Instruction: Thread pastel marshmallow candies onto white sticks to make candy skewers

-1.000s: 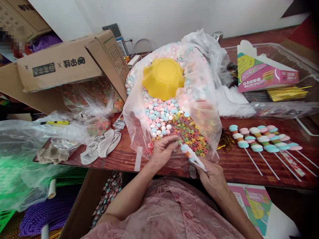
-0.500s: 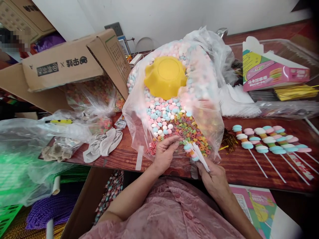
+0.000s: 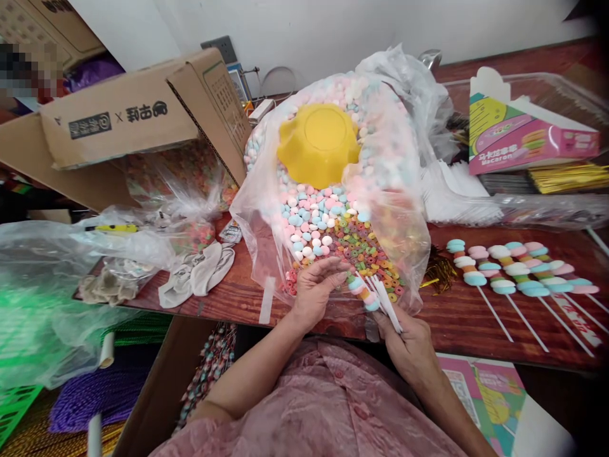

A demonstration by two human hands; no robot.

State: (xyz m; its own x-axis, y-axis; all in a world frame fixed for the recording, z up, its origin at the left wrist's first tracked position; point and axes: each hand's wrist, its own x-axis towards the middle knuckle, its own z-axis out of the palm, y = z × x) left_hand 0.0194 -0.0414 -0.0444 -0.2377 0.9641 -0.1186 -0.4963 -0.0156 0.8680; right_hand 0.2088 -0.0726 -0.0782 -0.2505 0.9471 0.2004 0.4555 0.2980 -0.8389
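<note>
At the candy bag's (image 3: 404,254) near edge, the right hand (image 3: 408,339) grips white sticks (image 3: 387,308), the left hand's (image 3: 314,292) fingertips pinched at the candies (image 3: 359,289) threaded on them.

A dark red wooden desk (image 3: 457,324) spans the frame. At centre, a clear bag of candies (image 3: 333,209) rests on it. Finished candy sticks (image 3: 518,273) lie at right, a clear tray (image 3: 537,206) upper right, white cloth (image 3: 200,273) and a cardboard box (image 3: 137,114) left.
</note>
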